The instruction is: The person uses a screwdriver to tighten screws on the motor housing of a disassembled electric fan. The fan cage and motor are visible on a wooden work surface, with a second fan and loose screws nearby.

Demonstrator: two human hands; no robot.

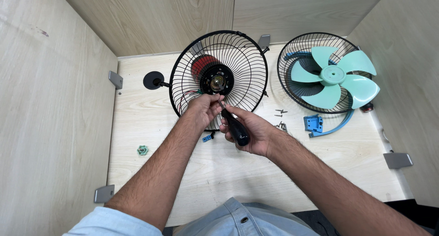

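Presently we note both hands working at the lower part of a black wire fan guard (238, 57) that stands tilted on the pale wooden surface (151, 126). Our right hand (251, 133) is wrapped around the black handle of a screwdriver (234, 126), fingers closed firmly on it, the shaft angled up and left toward the guard. The tip sits just beside the left hand (205, 108); we cannot make out exactly where it meets the metal. Our left fingers are pinched together against the guard's wires just below the black motor hub (216, 80); whether they hold a small part between them we cannot tell. Behind the hub a red motor body (201, 64) shows through the wires, with thin coloured leads trailing near the left hand.

To the right, well apart from the hands, a second wire guard (302, 48) lies flat, carrying a mint-green fan blade (336, 75). A blue bracket (313, 123) rests near its lower edge, and a few loose screws (280, 112) lie between the two guards. A small blue piece (207, 138) sits just under the left wrist, and a green nut (142, 150) lies off to the left. A round black base (152, 80) rests beside the standing guard.
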